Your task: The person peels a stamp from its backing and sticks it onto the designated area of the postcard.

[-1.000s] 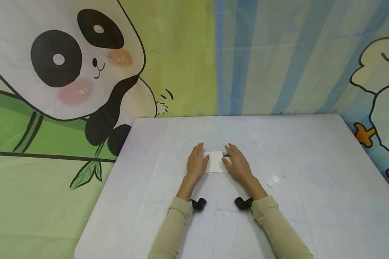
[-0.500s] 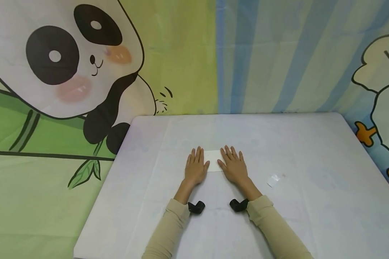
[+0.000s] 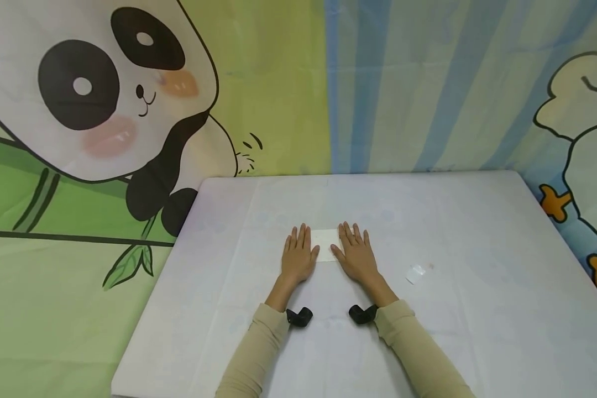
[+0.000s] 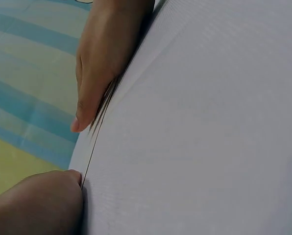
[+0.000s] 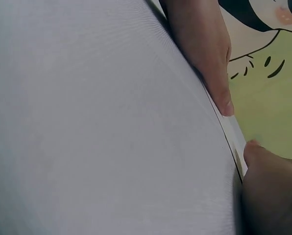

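A thin white card-like sheet (image 3: 325, 245) lies on the table, its two ends covered by the hands. My left hand (image 3: 297, 258) rests palm down over its left end, fingers straight and pointing away, thumb out to the side. Over the right end my right hand (image 3: 356, 257) lies flat in the same way. Between the thumbs the middle of the sheet shows plain white. In the left wrist view the sheet's edge (image 4: 91, 159) runs from one hand to the other, low against the table.
A small clear plastic piece (image 3: 415, 274) lies on the white-covered table (image 3: 467, 320), right of the right hand. Black wrist-worn devices (image 3: 299, 317) stick out inward from both sleeves. Behind the table's far edge hangs a cartoon curtain (image 3: 278, 88).
The right hand has moved slightly left and flattened onto the sheet, covering the dark printed patch near its right end. The left hand has turned flatter, fingers more spread.
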{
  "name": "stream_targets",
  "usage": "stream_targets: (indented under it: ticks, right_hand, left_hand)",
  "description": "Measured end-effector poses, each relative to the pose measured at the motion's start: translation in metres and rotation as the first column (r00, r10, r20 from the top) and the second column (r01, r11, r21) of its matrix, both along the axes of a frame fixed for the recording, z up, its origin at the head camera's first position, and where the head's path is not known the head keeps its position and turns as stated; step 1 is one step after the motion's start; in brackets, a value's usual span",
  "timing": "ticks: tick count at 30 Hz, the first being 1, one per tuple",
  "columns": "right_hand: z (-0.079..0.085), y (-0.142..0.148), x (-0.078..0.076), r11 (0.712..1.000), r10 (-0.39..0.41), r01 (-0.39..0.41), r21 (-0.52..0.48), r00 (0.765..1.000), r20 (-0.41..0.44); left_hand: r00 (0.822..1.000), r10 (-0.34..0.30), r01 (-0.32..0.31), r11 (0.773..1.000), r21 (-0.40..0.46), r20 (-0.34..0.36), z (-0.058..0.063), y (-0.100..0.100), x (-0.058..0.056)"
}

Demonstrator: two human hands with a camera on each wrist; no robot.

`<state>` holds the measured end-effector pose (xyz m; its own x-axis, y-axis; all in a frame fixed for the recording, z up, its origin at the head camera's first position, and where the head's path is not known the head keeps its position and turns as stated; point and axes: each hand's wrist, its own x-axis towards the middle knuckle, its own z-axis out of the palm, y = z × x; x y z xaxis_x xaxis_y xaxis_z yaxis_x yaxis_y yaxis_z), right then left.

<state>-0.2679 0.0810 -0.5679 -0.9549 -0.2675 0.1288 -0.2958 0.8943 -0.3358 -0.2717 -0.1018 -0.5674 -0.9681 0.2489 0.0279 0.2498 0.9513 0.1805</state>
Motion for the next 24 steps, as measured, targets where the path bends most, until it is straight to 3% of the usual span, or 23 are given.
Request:
stream_targets:
  ticks: [15, 24]
  right_hand:
    - [0.0, 0.003, 0.002, 0.999, 0.017, -0.017, 0.03, 1.0, 0.0]
    - [-0.001, 0.0, 0.003, 1.0, -0.002, 0.003, 0.027, 1.0, -0.015]
  left_hand:
    - [1.0, 0.021, -0.021, 1.0, -0.01, -0.01, -0.004, -0.005, 0.003]
    - [0.998, -0.001, 0.004, 0.999, 0.051, -0.057, -0.008, -0.01, 0.004]
